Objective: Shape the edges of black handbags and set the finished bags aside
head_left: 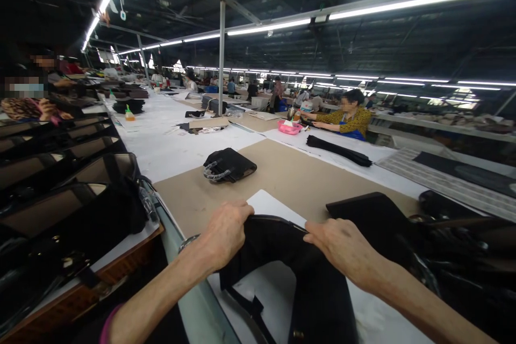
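A black fabric bag piece (318, 285) with a curved top edge stands at the table's near edge. Its upper left corner is gripped by my left hand (229, 234), the fingers closed round the edge. On the right, my right hand (338, 244) pinches the same top edge between thumb and fingers. A pale opening shows in the piece below my hands, with a dark strap hanging by it. Beyond lies a folded black bag (230, 164) with plastic-wrapped handles, on brown paper (278, 169).
Black bags (72, 209) stand in a row at left on a wooden support. More black pieces (374, 217) lie at right. Farther off are a black strip bundle (338, 150), a pink basket (289, 127), a glue bottle (129, 114), a metal post (221, 59) and people at work.
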### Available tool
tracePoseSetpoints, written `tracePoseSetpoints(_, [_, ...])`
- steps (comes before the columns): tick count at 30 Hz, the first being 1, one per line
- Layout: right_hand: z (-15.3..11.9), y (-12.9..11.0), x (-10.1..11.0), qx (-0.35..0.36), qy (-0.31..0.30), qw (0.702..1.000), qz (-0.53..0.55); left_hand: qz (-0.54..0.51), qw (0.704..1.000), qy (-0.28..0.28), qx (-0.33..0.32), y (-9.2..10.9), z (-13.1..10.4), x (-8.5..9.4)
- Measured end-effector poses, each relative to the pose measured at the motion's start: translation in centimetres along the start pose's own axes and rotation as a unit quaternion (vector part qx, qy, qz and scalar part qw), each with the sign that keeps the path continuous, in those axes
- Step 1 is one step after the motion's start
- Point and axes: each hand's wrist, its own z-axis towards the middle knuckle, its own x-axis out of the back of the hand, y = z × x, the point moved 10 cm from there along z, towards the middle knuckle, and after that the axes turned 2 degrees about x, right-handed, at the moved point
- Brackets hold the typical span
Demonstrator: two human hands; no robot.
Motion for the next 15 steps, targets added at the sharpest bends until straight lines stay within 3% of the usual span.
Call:
tracePoseSetpoints(6, [-0.1, 0.9, -0.1, -0.01, -0.002, 1.0, 0.017, 0.007, 0.999, 0.039, -0.012, 1.8, -0.1, -1.1])
tracePoseSetpoints(15, [0.3, 1.4, -0.4, -0.001, -0.009, 0.998, 0.056, -0.092, 0.988, 0.075, -0.097, 1.7, -1.1, -0.2])
